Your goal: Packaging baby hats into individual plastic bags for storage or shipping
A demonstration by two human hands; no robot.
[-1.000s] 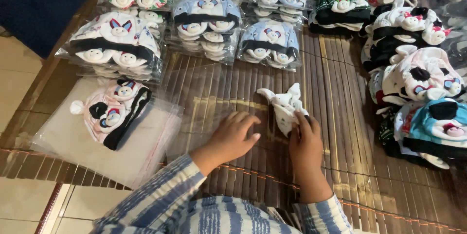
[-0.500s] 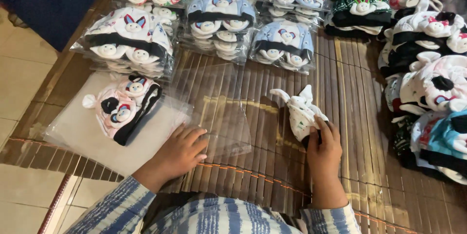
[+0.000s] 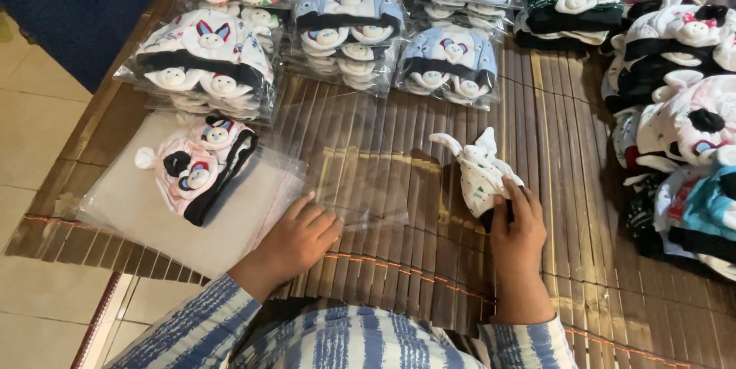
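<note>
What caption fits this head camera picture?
Left hand touches a clear bag; right hand grips a white hat.

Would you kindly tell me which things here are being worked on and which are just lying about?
In hand:
- white hat, gripped by right hand
- clear bag, under left hand

Lying about:
- pink hat on bag stack
- bagged hats
- loose hats
- mat

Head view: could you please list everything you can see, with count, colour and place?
Mat: one, brown slatted, under everything.
Bagged hats: several stacks, mixed colours, far edge.
Loose hats: a pile, mixed colours, right side.
Pink hat: one, pink and black, on the bag stack.
Bag stack: clear, left.
Clear bag: one, middle.
White hat: one, right of centre.
Left hand: on the clear bag.
Right hand: holding the white hat.
</note>
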